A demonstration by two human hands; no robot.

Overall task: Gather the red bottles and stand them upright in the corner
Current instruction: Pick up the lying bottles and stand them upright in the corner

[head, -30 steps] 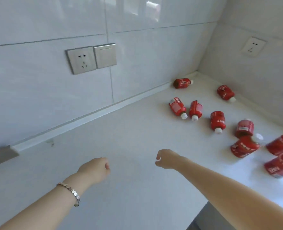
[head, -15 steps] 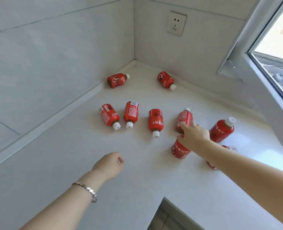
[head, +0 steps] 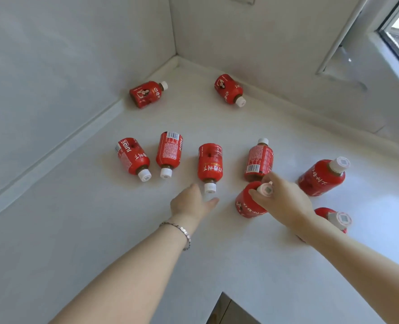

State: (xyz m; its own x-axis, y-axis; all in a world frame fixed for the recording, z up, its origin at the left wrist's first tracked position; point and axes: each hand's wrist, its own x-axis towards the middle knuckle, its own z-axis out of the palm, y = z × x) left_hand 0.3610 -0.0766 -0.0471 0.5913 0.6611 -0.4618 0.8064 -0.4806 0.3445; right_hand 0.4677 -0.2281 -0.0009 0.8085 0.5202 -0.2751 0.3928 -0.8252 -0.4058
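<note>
Your right hand (head: 285,202) is at centre right of the frame, its fingers (head: 255,197) curled around the neck and white cap of a red bottle (head: 248,205) that stands on the white counter (head: 100,230). Your left hand (head: 190,203), with a bracelet (head: 179,231) at the wrist, is open and holds nothing; its fingertips lie just below the cap of the middle bottle (head: 209,163), which lies on its side at frame centre, and whether they touch the cap cannot be told. Left of that one lie two more, the barcode bottle (head: 169,152) and the leftmost bottle (head: 133,157), both with caps pointing toward the bottom of the frame. Just above your right hand is a fourth bottle (head: 258,160), cap pointing up the frame; whether it stands or lies cannot be told. At the right edge one tilted bottle (head: 322,176) leans with its cap to the upper right, and another, the half-hidden bottle (head: 334,217), shows behind your right forearm. Nearer the wall corner (head: 176,56) at upper centre, the two far bottles lie on their sides well apart: the wall-side bottle (head: 147,94) against the left wall and the back bottle (head: 228,90) near the back wall.
</note>
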